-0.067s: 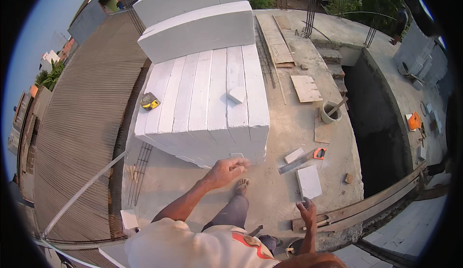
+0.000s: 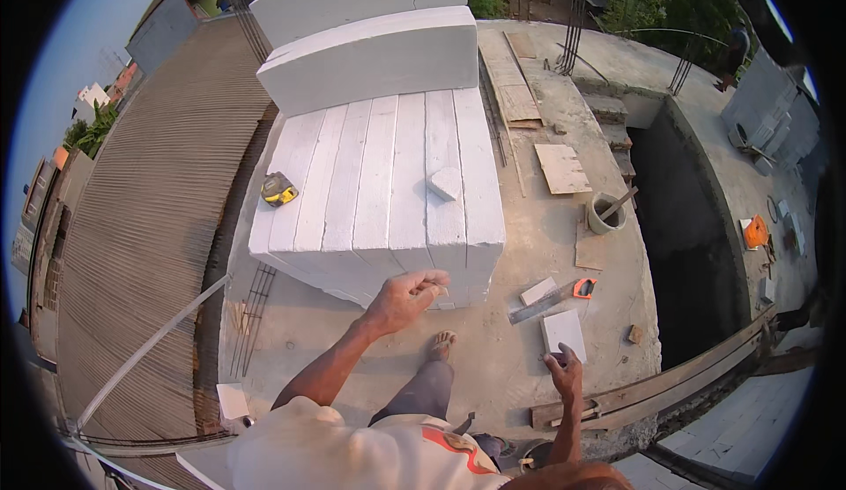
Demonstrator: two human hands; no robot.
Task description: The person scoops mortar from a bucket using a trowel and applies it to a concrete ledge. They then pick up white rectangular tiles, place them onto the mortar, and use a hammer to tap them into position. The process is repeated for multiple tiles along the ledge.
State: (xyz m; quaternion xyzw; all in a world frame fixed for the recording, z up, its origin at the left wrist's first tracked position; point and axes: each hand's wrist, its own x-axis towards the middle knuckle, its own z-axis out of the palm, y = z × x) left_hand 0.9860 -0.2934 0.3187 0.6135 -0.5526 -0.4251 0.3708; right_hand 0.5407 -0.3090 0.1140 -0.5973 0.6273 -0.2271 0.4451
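Though apart, hands (image 2: 405,301) (image 2: 566,374) near block edges (image 2: 374,250)

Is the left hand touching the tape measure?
Apart: the head view shows bare tops of white blocks between the left hand and the tape measure.

Left hand (image 2: 407,301): fingers bent, before the white block stack (image 2: 357,181)
Left forearm (image 2: 328,360): slanting toward the stack
Right hand (image 2: 565,372): thumb and fingers parted, right of the stack
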